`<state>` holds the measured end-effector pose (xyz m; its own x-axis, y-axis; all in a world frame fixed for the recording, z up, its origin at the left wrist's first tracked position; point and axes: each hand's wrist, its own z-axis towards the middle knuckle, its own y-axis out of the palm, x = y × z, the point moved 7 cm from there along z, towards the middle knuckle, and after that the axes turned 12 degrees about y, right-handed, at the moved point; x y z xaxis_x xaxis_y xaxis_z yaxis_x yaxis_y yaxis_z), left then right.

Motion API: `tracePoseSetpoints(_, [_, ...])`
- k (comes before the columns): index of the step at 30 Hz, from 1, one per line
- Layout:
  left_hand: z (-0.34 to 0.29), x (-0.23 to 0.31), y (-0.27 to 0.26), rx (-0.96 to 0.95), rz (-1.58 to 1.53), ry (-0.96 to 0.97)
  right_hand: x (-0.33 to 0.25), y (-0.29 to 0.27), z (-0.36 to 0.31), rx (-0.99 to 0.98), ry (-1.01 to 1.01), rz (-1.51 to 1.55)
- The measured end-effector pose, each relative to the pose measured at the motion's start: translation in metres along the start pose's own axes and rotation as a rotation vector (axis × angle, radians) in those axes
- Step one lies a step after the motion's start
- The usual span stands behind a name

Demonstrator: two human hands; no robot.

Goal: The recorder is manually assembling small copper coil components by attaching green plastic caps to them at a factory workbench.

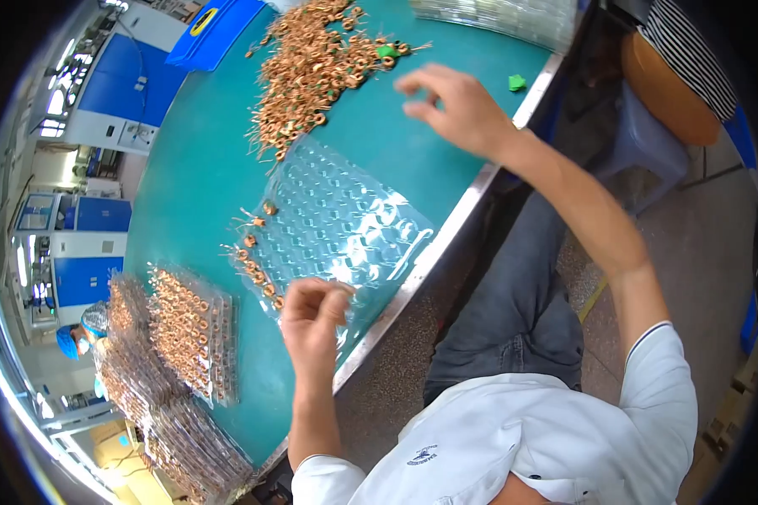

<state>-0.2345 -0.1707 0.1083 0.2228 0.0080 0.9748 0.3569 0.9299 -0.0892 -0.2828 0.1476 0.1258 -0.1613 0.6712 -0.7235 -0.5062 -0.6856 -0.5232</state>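
Over the near-left part of a clear plastic blister tray (pixel 328 202), my left hand (pixel 310 316) is closed, thumb and forefinger pinched together. Whatever small thing they may hold is too unclear to name. My right hand (pixel 459 105) hovers above the green table to the right of a large heap of copper ring coils (pixel 312 71) with wire leads. Its thumb and fingers are apart, with nothing visible between them. Several coils (pixel 257 269) sit in the tray pockets along the left edge, leads pointing outward; the other pockets look bare.
Stacked trays full of coils (pixel 181 337) stand at the left, with more piled at the near-left edge (pixel 194 446). A blue bin (pixel 215 34) is at the far left, clear trays (pixel 497 21) at the far right. Green scraps (pixel 516 82) lie about. The table has a metal edge (pixel 455 227). Another person sits at right.
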Motion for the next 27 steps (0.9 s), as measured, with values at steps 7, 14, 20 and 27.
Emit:
tracePoseSetpoints(7, [0.089,0.0,-0.09,0.205,0.408,0.099,0.072,0.091,0.119,-0.037,-0.068,-0.519])
tracePoseSetpoints(14, [0.145,-0.018,-0.075,-0.082,0.47,0.032,0.064,0.093,0.088,-0.191,-0.098,-0.574])
tracePoseSetpoints(20, [0.166,-0.05,-0.068,-0.24,0.702,-0.009,0.048,0.054,0.053,-0.25,0.044,-0.595])
tracePoseSetpoints(27, [0.191,-0.062,-0.081,-0.094,0.647,0.049,0.039,-0.013,0.005,-0.067,0.138,-0.024])
